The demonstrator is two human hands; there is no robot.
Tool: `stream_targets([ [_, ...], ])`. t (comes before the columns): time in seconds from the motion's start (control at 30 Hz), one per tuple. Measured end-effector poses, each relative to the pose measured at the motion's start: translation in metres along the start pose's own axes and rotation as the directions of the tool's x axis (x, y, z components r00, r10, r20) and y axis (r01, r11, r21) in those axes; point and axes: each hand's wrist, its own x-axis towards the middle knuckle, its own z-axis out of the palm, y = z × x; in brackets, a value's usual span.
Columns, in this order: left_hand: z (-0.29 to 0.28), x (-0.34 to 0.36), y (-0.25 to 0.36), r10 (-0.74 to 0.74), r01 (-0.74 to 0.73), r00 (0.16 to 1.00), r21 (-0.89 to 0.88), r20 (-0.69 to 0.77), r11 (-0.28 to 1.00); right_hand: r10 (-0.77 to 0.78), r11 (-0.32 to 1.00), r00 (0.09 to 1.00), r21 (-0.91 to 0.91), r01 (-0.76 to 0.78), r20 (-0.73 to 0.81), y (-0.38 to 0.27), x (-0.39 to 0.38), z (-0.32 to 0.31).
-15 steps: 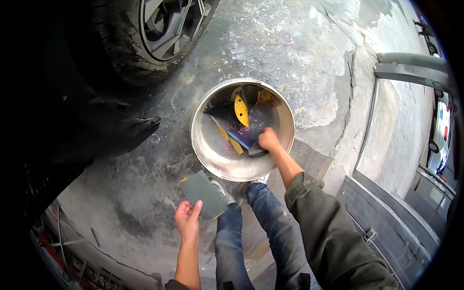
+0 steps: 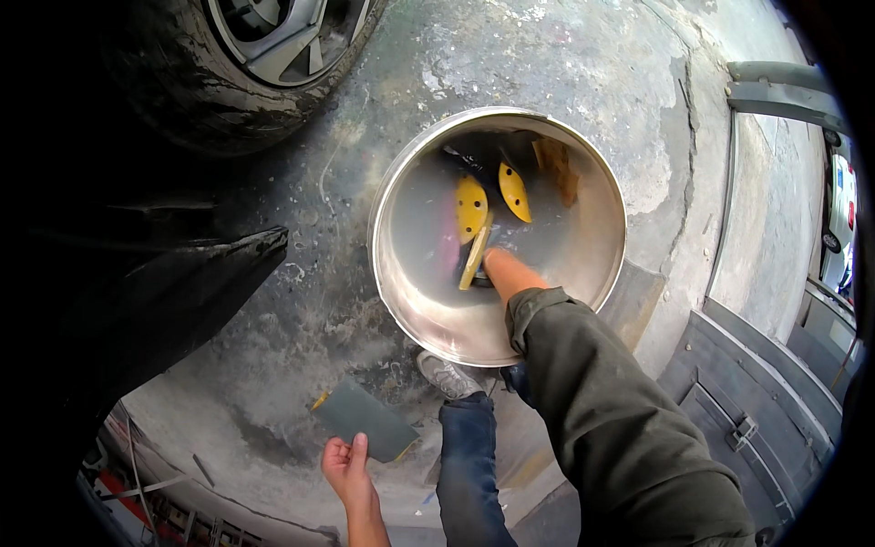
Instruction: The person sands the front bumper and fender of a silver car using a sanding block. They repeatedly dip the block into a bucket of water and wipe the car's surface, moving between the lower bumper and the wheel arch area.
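Low at the left, my left hand [image 2: 348,462] pinches one edge of a dark grey sandpaper sheet [image 2: 366,419] with yellow showing at its edges. The round metal tub [image 2: 492,351] stands in front of my feet, holding cloudy water. My right hand [image 2: 497,263] reaches down into it; its fingers are hidden in the water. Beside that hand lies a narrow yellowish strip [image 2: 476,255]. Two yellow pieces with dark holes, a broader one [image 2: 471,205] and a slim one [image 2: 514,193], lie farther back in the tub. A brownish-yellow piece [image 2: 556,171] rests against its far right wall.
A car wheel [image 2: 273,55] stands at the upper left, with a dark body panel [image 2: 210,283] jutting out below it. Grey metal framework [image 2: 756,410] runs along the right side. My shoe [image 2: 447,374] is close to the tub's near rim. The concrete floor is cracked and stained.
My right hand has gone deeper into the tub, and the blue-purple piece beside it no longer shows. The yellow pieces have shifted. The left hand still holds the sandpaper sheet, slightly lower and left.
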Motion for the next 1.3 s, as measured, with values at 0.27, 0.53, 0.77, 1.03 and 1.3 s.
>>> stream_targets([
  [0.27, 0.015, 0.001, -0.003, -0.006, 0.006, 1.0, -0.023, -0.013, 1.0, -0.045, 0.933, 0.998, 0.359, 0.03, 0.032, -0.002, -0.012, 0.001],
  [0.53, 0.027, -0.019, 0.009, -0.002, 0.002, 1.0, -0.004, 0.031, 1.0, -0.3, 0.258, 0.948, 0.966, -0.027, 0.106, -0.061, -0.124, -0.107],
  [0.77, 0.071, -0.038, 0.048, 0.005, -0.003, 0.992, -0.023, 0.124, 1.0, -0.442, -0.339, 0.824, 0.784, -0.52, 0.355, -0.005, -0.077, -0.043],
  [1.03, 0.155, -0.022, 0.063, 0.276, -0.308, 0.934, 0.118, 0.229, 0.944, -0.315, -0.37, 0.855, 0.776, -0.51, 0.412, 0.005, -0.15, -0.059],
  [1.3, 0.252, -0.003, 0.083, 0.374, -0.59, 0.801, 0.506, 0.468, 0.629, -0.212, -0.251, 0.915, 0.886, -0.391, 0.343, 0.025, -0.204, -0.093],
])
